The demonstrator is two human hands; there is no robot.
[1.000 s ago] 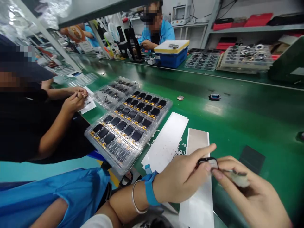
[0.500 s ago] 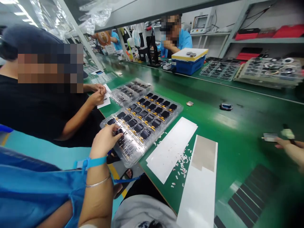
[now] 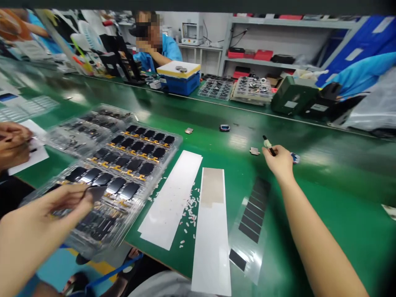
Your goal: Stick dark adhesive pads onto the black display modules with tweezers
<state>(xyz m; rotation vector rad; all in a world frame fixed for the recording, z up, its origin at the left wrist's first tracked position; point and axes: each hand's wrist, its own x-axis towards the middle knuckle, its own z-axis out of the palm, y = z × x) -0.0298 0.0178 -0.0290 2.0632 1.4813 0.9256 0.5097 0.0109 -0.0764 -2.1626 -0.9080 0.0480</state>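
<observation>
My left hand (image 3: 54,216) pinches a small dark, flat screen (image 3: 97,192) between thumb and fingers. It is above a clear plastic tray (image 3: 151,181) with rows of black screens on orange flex cables. In my right hand (image 3: 281,163) is a dark pen-like tool (image 3: 267,143) with a pale green wrapping; its exact kind I cannot make out. Just left of that hand lies a small silvery metal part (image 3: 254,151). A blue-rimmed watch-like case (image 3: 295,158) shows partly behind the right hand.
Two white sheets (image 3: 173,198) (image 3: 212,243) lie on the green table, with pale scraps (image 3: 191,210) around them. Right of these is a clear film with black strips (image 3: 252,216). Another case (image 3: 225,128) and metal part (image 3: 189,130) lie farther back. A co-worker's hands (image 3: 14,142) are at left.
My left hand has lifted from the tray's near rows and now holds a dark screen. The view has swung right, showing more of my right hand with the pen-like tool.
</observation>
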